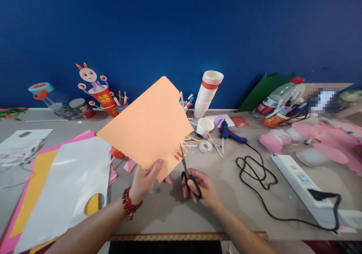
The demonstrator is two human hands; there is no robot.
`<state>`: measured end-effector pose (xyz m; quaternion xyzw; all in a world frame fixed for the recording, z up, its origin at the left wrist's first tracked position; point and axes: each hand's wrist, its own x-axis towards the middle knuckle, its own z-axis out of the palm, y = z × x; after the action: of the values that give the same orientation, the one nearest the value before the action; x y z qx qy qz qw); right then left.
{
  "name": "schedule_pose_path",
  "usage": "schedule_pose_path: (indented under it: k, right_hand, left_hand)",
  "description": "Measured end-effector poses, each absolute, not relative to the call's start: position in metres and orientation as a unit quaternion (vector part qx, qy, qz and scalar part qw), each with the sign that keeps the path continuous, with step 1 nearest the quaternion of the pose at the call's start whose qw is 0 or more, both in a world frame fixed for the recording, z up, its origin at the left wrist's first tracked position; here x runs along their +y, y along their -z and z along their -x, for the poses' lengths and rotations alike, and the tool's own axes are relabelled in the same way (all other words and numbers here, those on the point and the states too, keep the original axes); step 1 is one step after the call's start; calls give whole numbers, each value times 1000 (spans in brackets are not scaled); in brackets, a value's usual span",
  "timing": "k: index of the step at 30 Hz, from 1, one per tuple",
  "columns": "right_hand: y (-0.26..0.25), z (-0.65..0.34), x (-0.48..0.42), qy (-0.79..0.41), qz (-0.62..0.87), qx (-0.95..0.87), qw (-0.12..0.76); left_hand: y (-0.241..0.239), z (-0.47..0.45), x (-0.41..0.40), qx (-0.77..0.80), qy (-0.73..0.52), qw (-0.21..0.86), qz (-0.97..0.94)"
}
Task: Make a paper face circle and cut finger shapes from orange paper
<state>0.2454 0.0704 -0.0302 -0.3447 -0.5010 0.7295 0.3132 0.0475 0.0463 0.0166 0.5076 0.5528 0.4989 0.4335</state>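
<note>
A large sheet of orange paper (147, 122) is held up over the table by my left hand (147, 180), thumb on top and fingers beneath. Small red-and-white ear-like shapes (177, 155) are drawn near its right edge, where the outline is notched. My right hand (200, 188) grips black-handled scissors (184, 163), their blades pointing up at that edge beside the drawn shapes. How far the blades are apart is hard to make out. Tiny orange scraps (190, 147) show just beyond the edge.
A blue glue gun (230, 133) trails a black cord to a white power strip (302, 186) on the right. Stacked paper cups (205, 97), a tape roll (205, 146) and a small cup (205, 126) stand behind. Coloured sheets (68, 171) lie left; a rabbit-faced cup figure (103, 95) stands behind.
</note>
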Motion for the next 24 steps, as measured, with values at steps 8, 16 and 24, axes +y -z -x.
schedule_pose_path:
  k: [8, 16, 24]
  right_hand:
    - [30, -246, 70, -730, 352, -498, 309]
    - [31, -246, 70, -720, 364, -504, 308]
    - [30, -246, 70, -713, 370, -513, 303]
  left_hand:
    - [-17, -46, 47, 546, -505, 432, -511]
    - [-16, -43, 47, 559, -491, 417, -523]
    - [-8, -39, 46, 555, -486, 433, -517]
